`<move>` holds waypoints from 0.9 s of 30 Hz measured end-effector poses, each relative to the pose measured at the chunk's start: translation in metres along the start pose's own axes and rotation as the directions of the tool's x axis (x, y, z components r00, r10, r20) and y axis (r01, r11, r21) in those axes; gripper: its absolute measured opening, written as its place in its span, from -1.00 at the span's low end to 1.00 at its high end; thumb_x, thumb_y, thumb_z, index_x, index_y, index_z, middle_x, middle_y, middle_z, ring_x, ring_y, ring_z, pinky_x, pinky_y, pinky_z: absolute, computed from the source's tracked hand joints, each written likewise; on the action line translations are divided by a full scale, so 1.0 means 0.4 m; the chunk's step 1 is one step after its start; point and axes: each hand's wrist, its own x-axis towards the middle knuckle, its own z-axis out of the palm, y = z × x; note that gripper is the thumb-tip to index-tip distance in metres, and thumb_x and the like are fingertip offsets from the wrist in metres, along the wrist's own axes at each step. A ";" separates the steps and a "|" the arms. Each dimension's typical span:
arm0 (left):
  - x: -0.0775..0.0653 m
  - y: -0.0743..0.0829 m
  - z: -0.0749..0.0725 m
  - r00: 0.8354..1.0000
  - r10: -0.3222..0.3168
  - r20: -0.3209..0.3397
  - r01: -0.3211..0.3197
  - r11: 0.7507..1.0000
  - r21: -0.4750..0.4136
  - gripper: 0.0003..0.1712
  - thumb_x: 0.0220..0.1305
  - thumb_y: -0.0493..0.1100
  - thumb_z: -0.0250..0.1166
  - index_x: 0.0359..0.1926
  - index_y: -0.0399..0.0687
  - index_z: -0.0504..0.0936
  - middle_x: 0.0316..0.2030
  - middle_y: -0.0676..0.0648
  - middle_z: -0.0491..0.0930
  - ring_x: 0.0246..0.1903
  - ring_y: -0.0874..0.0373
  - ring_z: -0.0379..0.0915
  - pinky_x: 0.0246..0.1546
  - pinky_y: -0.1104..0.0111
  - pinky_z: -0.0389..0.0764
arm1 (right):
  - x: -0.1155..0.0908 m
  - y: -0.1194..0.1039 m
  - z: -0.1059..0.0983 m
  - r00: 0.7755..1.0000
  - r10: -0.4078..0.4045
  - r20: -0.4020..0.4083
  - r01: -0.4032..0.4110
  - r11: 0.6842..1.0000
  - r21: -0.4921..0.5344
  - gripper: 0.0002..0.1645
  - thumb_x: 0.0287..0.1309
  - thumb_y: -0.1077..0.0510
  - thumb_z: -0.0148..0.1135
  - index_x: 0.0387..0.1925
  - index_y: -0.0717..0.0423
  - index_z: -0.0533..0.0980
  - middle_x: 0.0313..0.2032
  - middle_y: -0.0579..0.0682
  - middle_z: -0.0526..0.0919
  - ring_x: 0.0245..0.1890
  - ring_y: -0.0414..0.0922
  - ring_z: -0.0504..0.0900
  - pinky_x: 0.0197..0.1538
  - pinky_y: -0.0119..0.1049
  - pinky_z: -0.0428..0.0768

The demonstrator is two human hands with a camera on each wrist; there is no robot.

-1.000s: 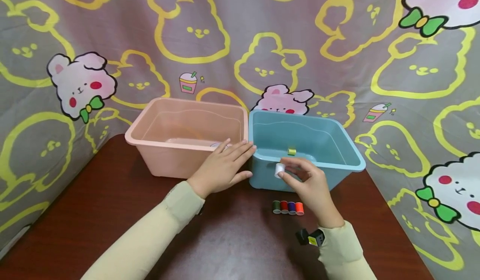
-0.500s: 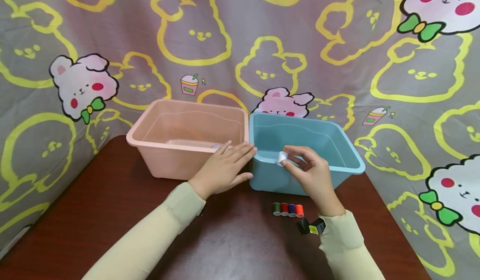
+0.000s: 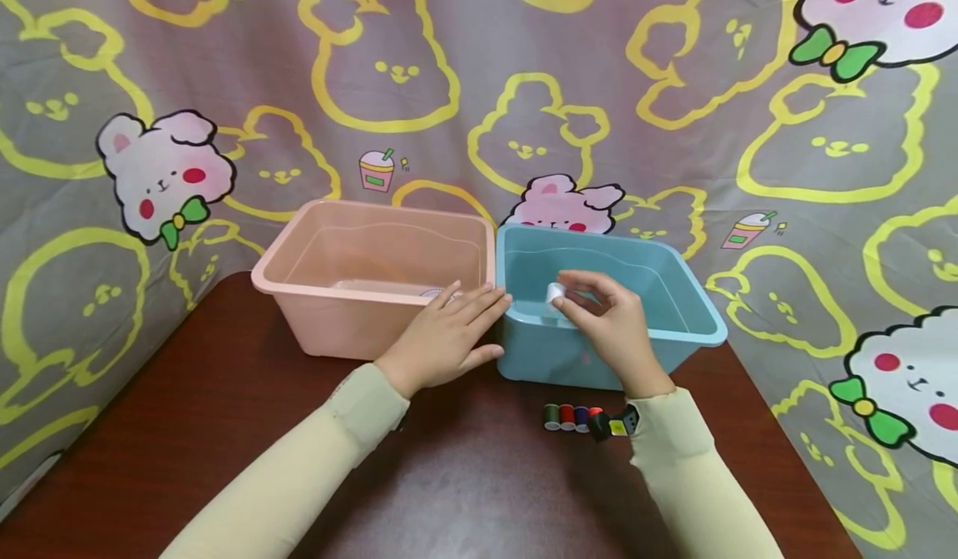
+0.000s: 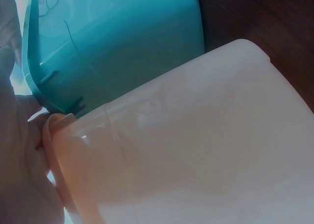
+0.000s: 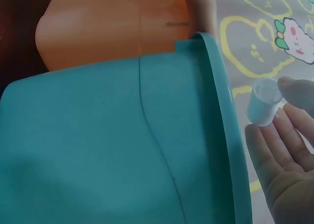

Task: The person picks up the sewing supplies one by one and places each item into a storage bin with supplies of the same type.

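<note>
Between thumb and fingertips, my right hand (image 3: 617, 326) pinches a white thread spool (image 3: 555, 293) above the front rim of the blue tub (image 3: 561, 363). The right wrist view shows the same spool (image 5: 264, 102) tilted and just outside the rim line. My left hand (image 3: 447, 338) lies with straight fingers on the front right rim of the pink tub (image 3: 337, 290), fingertips reaching the blue tub's corner. On the table in front of the blue tub stand green (image 3: 551, 417), red (image 3: 567, 417), dark blue (image 3: 581, 418) and orange (image 3: 595, 412) spools; the wrist camera partly covers the orange one.
Both tubs stand side by side on the dark wooden table (image 3: 449, 492), their rims touching. A patterned curtain (image 3: 419, 60) hangs behind and at the sides. The yellow spool in the blue tub is hidden behind my right hand.
My right hand has risen and moved forward with the white spool, from in front of the blue tub's wall to above its rim. The left hand stays put.
</note>
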 end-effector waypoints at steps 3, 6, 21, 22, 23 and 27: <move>0.000 0.000 -0.002 1.000 0.000 -0.002 0.000 1.000 -0.009 -0.19 0.51 0.25 0.06 0.58 -0.04 0.17 0.54 -0.09 0.16 0.54 0.02 -0.01 0.55 0.02 -0.16 | 0.019 0.001 0.000 1.000 0.010 0.000 -0.010 1.000 -0.028 -0.60 0.22 0.18 0.44 0.09 0.18 0.64 0.08 0.14 0.69 0.05 -0.15 0.68 0.11 -0.36 0.62; 0.000 0.000 -0.003 1.000 0.001 -0.006 -0.002 1.000 -0.011 -0.19 0.50 0.25 0.07 0.57 -0.05 0.18 0.54 -0.09 0.16 0.54 0.01 0.00 0.55 0.02 -0.15 | 0.038 0.001 -0.002 1.000 0.025 0.015 -0.025 0.999 -0.039 -0.59 0.23 0.16 0.44 0.09 0.18 0.64 0.06 0.09 0.70 0.04 -0.14 0.68 0.11 -0.34 0.63; -0.003 0.001 -0.008 1.000 0.006 -0.003 -0.006 1.000 -0.010 -0.19 0.51 0.25 0.06 0.57 -0.06 0.17 0.54 -0.09 0.15 0.54 0.01 0.01 0.55 0.00 -0.12 | 0.135 -0.011 -0.047 0.988 0.124 0.093 -0.110 0.984 -0.141 -0.53 0.21 0.00 0.47 0.11 0.07 0.64 0.04 0.03 0.71 0.06 -0.14 0.66 0.25 -0.05 0.56; -0.003 0.002 -0.008 1.000 0.006 -0.002 -0.006 1.000 -0.011 -0.19 0.51 0.25 0.06 0.57 -0.06 0.17 0.54 -0.09 0.15 0.54 0.01 0.01 0.55 0.00 -0.12 | 0.142 -0.011 -0.050 0.986 0.137 0.090 -0.122 0.981 -0.148 -0.53 0.20 -0.01 0.47 0.10 0.06 0.64 0.04 0.02 0.71 0.06 -0.14 0.65 0.24 -0.04 0.56; -0.003 0.002 -0.008 1.000 0.007 -0.001 -0.007 1.000 -0.011 -0.19 0.51 0.25 0.06 0.58 -0.06 0.16 0.55 -0.09 0.15 0.54 0.01 0.00 0.55 0.00 -0.12 | 0.149 -0.011 -0.053 0.985 0.146 0.090 -0.131 0.979 -0.154 -0.53 0.20 -0.02 0.47 0.10 0.04 0.65 0.03 0.00 0.72 0.07 -0.14 0.65 0.22 -0.04 0.56; -0.002 0.004 -0.007 1.000 0.009 0.000 -0.009 1.000 -0.010 -0.18 0.51 0.26 0.05 0.58 -0.05 0.15 0.55 -0.09 0.14 0.54 0.02 -0.01 0.55 0.02 -0.15 | 0.178 -0.010 -0.064 0.978 0.179 0.109 -0.157 0.970 -0.186 -0.52 0.20 -0.05 0.47 0.11 0.01 0.64 0.03 -0.02 0.71 0.07 -0.14 0.66 0.16 -0.08 0.60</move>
